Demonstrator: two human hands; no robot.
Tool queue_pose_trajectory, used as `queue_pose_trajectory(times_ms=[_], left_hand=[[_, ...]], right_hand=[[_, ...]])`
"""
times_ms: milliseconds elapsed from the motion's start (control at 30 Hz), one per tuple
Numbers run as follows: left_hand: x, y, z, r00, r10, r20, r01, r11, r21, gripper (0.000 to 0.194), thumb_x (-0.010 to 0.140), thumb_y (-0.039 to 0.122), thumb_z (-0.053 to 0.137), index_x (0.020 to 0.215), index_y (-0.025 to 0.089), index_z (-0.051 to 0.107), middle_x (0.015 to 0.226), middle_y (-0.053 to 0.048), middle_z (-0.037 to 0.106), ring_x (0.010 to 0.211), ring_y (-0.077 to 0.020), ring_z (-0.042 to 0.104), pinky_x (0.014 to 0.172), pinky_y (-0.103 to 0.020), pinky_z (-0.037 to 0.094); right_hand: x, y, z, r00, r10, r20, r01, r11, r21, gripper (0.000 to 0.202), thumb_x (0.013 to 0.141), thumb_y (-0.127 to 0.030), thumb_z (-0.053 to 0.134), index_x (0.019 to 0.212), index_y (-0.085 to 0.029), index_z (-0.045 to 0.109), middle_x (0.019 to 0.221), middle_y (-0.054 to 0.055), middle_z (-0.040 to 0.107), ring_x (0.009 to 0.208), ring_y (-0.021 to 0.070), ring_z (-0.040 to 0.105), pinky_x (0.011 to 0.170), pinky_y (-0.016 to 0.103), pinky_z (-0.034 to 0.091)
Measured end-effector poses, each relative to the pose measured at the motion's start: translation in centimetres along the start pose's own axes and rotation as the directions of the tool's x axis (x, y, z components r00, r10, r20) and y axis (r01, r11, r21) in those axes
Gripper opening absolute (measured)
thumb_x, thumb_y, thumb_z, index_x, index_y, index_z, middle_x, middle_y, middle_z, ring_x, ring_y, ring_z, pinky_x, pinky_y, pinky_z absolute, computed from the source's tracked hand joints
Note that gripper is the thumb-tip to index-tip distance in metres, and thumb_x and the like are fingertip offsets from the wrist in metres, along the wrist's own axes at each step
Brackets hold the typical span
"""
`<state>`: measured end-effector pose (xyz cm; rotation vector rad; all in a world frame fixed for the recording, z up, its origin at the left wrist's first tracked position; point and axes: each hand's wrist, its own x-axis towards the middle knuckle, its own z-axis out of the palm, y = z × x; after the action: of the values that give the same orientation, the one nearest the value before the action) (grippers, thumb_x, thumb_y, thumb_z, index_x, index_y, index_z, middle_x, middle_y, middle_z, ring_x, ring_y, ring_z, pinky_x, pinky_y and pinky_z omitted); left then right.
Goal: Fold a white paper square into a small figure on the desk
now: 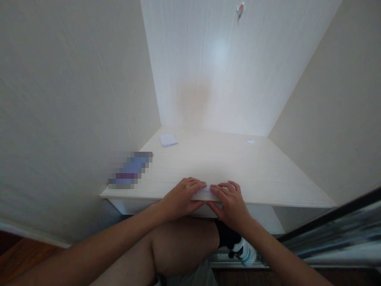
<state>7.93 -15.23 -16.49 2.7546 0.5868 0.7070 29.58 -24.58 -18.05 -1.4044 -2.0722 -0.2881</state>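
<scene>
A small piece of white paper (207,186) lies at the front edge of the white shelf (208,159), mostly covered by fingers. My left hand (186,196) presses its fingertips on the paper's left side, with the thumb lower, by the shelf's edge. On the right side, my right hand (228,200) does the same with its index finger, its other fingers bent and slightly raised. The two hands face each other with a narrow gap between the fingertips. How the paper is folded under them is hidden.
A folded white sheet (168,140) rests at the back left. At the left edge is a pixelated blue item (131,169). A small white scrap (251,141) lies at the back right. Walls enclose the shelf; a dark-framed panel (333,222) stands at the lower right.
</scene>
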Motion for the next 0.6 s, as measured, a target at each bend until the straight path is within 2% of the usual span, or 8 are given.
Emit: queue_pose_trajectory(times_ms=[100,300,400,533,600], left_hand=[[0.8,0.3,0.0,0.998,-0.059,-0.028,0.057,0.995,-0.077,0.053,0.077,0.036,0.079,0.124,0.017,0.061,0.117,-0.010,0.068,0.110,-0.0270,0.060,0.100,-0.042,0.047],[0.9,0.6,-0.3,1.000,0.020,0.007,-0.019,0.992,-0.123,0.038,0.081,0.029,0.074,0.117,0.018,0.066,0.115,-0.009,0.068,0.109,-0.0246,0.059,0.103,-0.040,0.043],[1.0,0.7,-0.8,1.000,0.008,0.025,-0.006,0.994,-0.107,0.035,0.082,0.034,0.074,0.114,0.020,0.070,0.116,-0.010,0.066,0.109,-0.0250,0.058,0.103,-0.040,0.043],[2.1,0.5,-1.8,0.995,-0.002,0.098,0.015,0.991,-0.133,0.025,0.091,0.034,0.065,0.110,0.021,0.073,0.117,-0.009,0.067,0.108,-0.0225,0.059,0.103,-0.037,0.042],[3.2,0.4,-2.4,0.982,-0.041,0.183,0.061,0.993,-0.106,0.024,0.092,0.030,0.061,0.111,0.021,0.073,0.115,-0.008,0.068,0.108,-0.0213,0.061,0.101,-0.034,0.043]], right_hand=[[-0.5,-0.4,0.3,0.999,0.031,-0.036,-0.031,1.000,0.003,0.043,0.088,-0.037,0.071,0.127,-0.023,0.060,0.112,0.009,0.074,0.108,0.0304,0.060,0.104,0.054,0.034],[-1.1,-0.3,0.3,0.998,-0.038,-0.040,0.037,0.999,-0.022,0.029,0.091,-0.029,0.068,0.120,-0.028,0.066,0.122,0.003,0.072,0.110,0.0297,0.058,0.106,0.055,0.030],[-0.7,0.0,-0.1,0.999,-0.049,-0.018,0.049,0.999,-0.002,0.025,0.092,-0.031,0.066,0.117,-0.028,0.068,0.121,0.002,0.072,0.112,0.0300,0.057,0.103,0.053,0.033],[0.5,0.7,-0.6,0.996,-0.048,0.072,0.044,0.998,0.055,0.021,0.096,-0.029,0.062,0.114,-0.031,0.071,0.120,0.000,0.073,0.112,0.0277,0.058,0.099,0.049,0.036],[1.1,1.1,-0.6,0.993,-0.042,0.108,0.033,0.996,0.078,0.019,0.096,-0.028,0.061,0.110,-0.031,0.072,0.119,-0.001,0.074,0.110,0.0269,0.059,0.097,0.048,0.037]])
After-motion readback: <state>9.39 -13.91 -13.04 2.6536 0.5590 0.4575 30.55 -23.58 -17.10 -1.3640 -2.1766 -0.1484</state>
